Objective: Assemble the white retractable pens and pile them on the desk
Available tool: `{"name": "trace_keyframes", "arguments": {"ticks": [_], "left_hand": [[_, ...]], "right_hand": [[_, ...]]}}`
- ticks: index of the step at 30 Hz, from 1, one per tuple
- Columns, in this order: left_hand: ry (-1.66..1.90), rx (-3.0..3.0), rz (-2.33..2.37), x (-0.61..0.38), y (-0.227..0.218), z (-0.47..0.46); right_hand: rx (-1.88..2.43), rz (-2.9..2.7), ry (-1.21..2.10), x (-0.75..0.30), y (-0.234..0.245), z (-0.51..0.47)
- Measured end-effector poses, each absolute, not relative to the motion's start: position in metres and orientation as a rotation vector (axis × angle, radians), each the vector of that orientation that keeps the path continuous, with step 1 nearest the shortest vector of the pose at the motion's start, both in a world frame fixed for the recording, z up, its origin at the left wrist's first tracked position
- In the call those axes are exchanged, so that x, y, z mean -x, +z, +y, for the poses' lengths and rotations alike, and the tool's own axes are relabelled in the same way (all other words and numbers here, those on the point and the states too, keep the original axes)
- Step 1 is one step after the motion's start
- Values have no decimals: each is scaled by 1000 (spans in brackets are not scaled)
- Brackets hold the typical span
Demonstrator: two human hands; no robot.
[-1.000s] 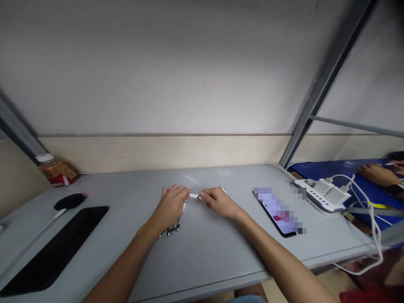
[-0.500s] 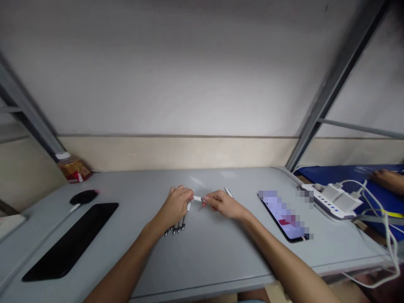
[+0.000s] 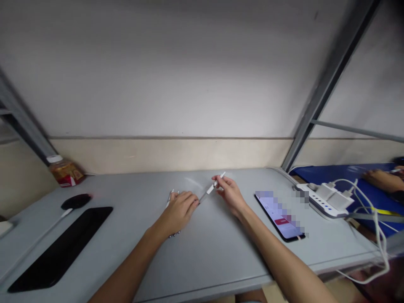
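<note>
My right hand (image 3: 232, 194) is closed on the white barrel of a pen (image 3: 210, 190), which slants up and to the right through the fingers. A thin, greyish rod (image 3: 202, 198), looking like a refill, runs from the barrel's lower end to my left hand (image 3: 183, 207). The fingertips of that hand pinch the rod's far end. Beneath the left palm lies a bunch of white pens (image 3: 171, 196), mostly covered; their white ends show above the hand and several dark tips below the wrist.
Right of my hands lie a lit phone (image 3: 279, 216) and a white power strip (image 3: 325, 202) with plugs and cables. At left are a black slab (image 3: 63, 248), a black disc-shaped device (image 3: 75, 201) and a bottle (image 3: 66, 171). Another person's hand (image 3: 380, 181) rests over a blue surface.
My right hand has risen and tilted the pen from nearly level to a steep slant. A thin rod now shows between the hands. The view has shifted slightly.
</note>
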State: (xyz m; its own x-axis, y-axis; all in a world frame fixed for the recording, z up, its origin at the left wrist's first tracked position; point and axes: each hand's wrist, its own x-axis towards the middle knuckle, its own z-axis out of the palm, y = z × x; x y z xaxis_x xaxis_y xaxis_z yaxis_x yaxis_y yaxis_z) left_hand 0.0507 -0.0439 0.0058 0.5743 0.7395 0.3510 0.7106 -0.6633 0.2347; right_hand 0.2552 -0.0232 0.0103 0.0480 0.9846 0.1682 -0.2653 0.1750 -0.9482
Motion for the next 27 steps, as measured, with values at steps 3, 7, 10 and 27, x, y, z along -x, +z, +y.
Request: {"name": "trace_keyframes", "arguments": {"ticks": [3, 7, 10, 27], "left_hand": [[611, -2741, 1273, -50, 5, -42], [645, -2755, 1336, -48, 3, -39], [654, -2768, 1374, -48, 2, -38], [599, -2700, 1869, -42, 1, -34]], "right_hand": [[800, -990, 1181, -260, 10, -19], [684, -968, 1339, -265, 14, -19], [671, -975, 1359, -268, 19, -23], [707, -1006, 1389, -273, 19, -23]]}}
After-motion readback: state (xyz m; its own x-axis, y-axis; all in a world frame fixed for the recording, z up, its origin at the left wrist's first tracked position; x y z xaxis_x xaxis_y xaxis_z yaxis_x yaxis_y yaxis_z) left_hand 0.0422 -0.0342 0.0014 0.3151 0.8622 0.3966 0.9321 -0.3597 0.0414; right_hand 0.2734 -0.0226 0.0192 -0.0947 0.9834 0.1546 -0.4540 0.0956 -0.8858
